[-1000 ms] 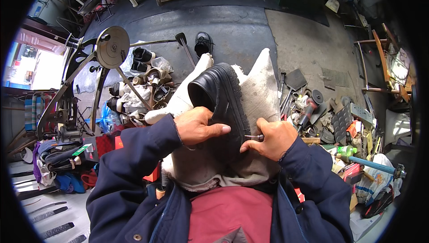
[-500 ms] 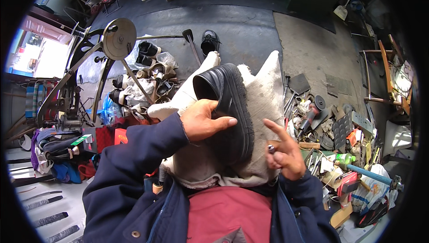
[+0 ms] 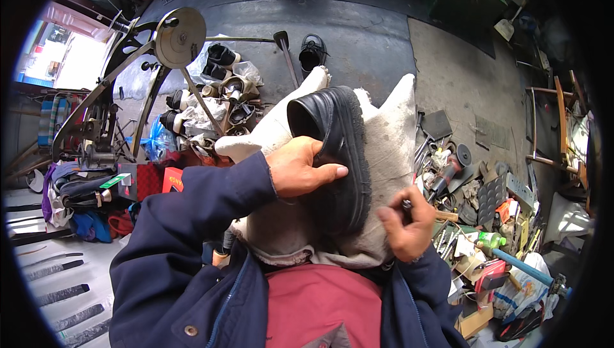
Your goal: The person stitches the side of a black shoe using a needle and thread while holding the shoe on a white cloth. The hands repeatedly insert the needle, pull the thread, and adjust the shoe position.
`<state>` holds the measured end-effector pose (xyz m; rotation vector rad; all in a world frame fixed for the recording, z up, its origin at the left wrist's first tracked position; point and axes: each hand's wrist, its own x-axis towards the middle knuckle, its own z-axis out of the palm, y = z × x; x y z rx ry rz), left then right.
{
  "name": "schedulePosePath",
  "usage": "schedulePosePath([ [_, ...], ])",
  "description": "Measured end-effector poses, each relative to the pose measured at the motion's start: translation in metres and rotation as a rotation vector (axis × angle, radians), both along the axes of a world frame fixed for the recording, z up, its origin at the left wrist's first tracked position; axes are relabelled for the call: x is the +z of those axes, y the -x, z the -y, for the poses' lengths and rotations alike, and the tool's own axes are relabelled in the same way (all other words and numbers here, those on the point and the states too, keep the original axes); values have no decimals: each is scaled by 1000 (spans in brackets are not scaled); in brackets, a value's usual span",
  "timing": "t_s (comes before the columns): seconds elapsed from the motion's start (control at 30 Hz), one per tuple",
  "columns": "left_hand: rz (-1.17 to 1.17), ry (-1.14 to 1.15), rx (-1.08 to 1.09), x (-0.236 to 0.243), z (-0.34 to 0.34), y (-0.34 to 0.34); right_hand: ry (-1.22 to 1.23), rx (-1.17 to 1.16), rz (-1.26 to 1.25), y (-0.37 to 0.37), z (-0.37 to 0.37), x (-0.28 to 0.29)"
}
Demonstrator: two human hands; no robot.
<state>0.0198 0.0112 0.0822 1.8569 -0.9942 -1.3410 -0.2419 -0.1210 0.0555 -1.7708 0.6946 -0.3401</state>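
Observation:
A black leather shoe stands tilted on its side across my lap, its thick dark sole turned to the right and its opening up and to the left. My left hand grips it by the upper, thumb lying over the side and the other fingers hidden inside or behind. Under the shoe spreads a worn off-white cloth. To the right of the sole, apart from it, my right hand is curled closed around a small dark metal piece; most of that piece is hidden by the fingers.
At the left stands a metal machine with a round wheel. Another black shoe sits on the floor ahead, near a pile of shoes. Tools and scraps, including a black rubber sheet and a green bottle, crowd the right side.
My right hand has drawn down, its pointing index finger now curled in around the small metal piece. The left hand keeps its grip on the shoe. The whole view has shifted slightly.

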Motion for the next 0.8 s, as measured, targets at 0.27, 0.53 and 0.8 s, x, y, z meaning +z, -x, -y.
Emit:
schedulePosePath([
  [0.27, 929, 484, -249, 38, -26, -33, 322, 75, -60, -34, -5, -1],
  [0.53, 638, 350, 287, -8, -60, -64, 325, 42, -8, -31, -9, -7],
  [0.8, -107, 679, 1011, 8, -44, -61, 233, 53, 20, -26, -8, -9],
])
